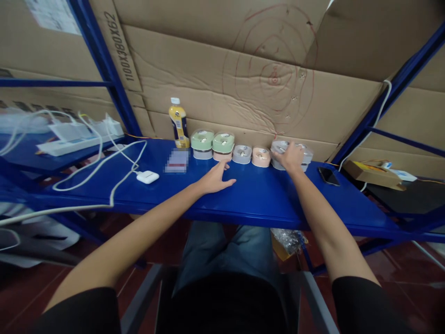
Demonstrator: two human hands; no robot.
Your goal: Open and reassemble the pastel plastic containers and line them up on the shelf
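Running side to side along the blue bench's back edge was a row of tubs, grey stacks at its right end. Right hand was way nearer those, fingers over them; couldn't tell if its grip had closed. Left hand was loosely open, empty, just in front of the green-and-pink stack. Little peach tub sat between.

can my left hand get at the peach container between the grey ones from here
Probably yes: the left hand looks open and empty, and only blue tabletop shows between it and the peach container.
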